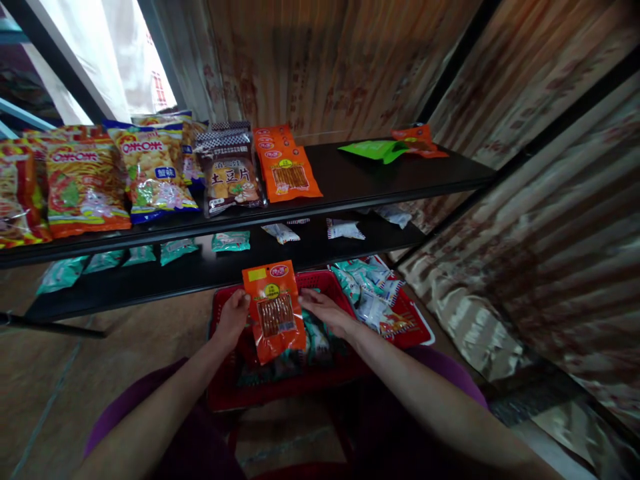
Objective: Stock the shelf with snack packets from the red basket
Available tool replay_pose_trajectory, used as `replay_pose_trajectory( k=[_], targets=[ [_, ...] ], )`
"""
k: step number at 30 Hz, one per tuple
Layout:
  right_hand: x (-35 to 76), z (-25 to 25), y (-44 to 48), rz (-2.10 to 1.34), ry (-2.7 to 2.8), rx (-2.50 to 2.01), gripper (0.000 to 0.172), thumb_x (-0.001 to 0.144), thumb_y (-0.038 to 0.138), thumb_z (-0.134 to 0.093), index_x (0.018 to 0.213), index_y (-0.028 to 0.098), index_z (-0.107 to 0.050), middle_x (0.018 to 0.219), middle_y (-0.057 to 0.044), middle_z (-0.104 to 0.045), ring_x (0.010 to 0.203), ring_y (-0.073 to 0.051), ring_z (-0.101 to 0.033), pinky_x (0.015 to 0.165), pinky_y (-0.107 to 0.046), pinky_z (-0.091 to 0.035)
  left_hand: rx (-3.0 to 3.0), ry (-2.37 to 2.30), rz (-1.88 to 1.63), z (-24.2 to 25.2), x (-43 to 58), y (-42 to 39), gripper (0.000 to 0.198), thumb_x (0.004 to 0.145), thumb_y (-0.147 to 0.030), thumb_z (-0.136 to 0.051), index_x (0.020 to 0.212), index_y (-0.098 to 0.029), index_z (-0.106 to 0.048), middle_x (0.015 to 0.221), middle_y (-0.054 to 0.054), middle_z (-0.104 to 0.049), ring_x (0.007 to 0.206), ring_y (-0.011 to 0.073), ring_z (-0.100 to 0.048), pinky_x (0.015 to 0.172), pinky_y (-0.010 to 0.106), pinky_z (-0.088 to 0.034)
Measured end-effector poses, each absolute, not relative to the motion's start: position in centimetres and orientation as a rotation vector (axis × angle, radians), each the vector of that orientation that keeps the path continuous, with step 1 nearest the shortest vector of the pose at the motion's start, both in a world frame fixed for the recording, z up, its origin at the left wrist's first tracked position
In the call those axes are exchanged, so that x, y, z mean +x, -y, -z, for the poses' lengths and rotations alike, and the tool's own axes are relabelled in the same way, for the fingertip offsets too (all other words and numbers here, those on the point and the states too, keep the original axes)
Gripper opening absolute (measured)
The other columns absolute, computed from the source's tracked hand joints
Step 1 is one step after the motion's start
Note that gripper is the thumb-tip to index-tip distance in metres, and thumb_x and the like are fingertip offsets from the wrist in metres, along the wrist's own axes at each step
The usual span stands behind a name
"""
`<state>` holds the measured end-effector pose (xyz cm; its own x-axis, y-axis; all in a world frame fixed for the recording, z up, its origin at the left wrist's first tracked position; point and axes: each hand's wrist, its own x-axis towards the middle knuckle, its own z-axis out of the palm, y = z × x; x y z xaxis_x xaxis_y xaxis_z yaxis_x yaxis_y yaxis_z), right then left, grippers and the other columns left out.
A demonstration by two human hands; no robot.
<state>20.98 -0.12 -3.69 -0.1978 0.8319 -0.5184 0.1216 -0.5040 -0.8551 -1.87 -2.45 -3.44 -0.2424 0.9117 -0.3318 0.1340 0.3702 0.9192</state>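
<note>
Both my hands hold an orange snack packet (275, 311) with a clear window showing brown sticks, upright above a red basket (280, 390). My left hand (233, 319) grips the packet's left edge with fingers closed on it. My right hand (324, 309) pinches its right edge. The basket holds several small packets, partly hidden by the orange one. Matching orange packets (287, 168) lie stacked on the top black shelf (350, 187).
The top shelf carries snack bags (153, 170), a dark potato-chip bag (230, 170), and a green packet (375, 150) at the far right. The lower shelf (150, 280) bears small teal and white sachets. A second red basket (405, 320) of packets stands to the right. Foil-covered wall on the right.
</note>
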Motion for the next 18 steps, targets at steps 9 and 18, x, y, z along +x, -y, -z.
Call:
replay_pose_trajectory(
  k=[9, 18],
  targets=[
    [20.1, 2.6, -1.3, -1.844, 0.823, -1.403, 0.029, 0.068, 0.035, -0.075, 0.091, 0.02, -0.068, 0.092, -0.003, -0.072, 0.079, -0.014, -0.066, 0.072, -0.026, -0.051, 0.758, -1.422, -1.028, 2.4, -0.5, 1.3, 0.038, 0.063, -0.052, -0.063, 0.077, -0.02, -0.05, 0.066, -0.005, -0.051, 0.053, 0.0093, -0.05, 0.048, 0.026, -0.051],
    [19.8, 2.8, -2.6, -1.826, 0.636, -1.398, 0.02, 0.067, 0.028, -0.076, 0.081, 0.017, -0.067, 0.074, 0.0, -0.07, 0.06, -0.009, -0.062, 0.056, -0.019, -0.047, 0.761, -1.443, -0.997, 1.9, -0.7, 0.5, 0.04, 0.063, -0.054, -0.065, 0.076, -0.018, -0.056, 0.064, -0.003, -0.055, 0.055, 0.0109, -0.054, 0.047, 0.025, -0.051]
  ],
)
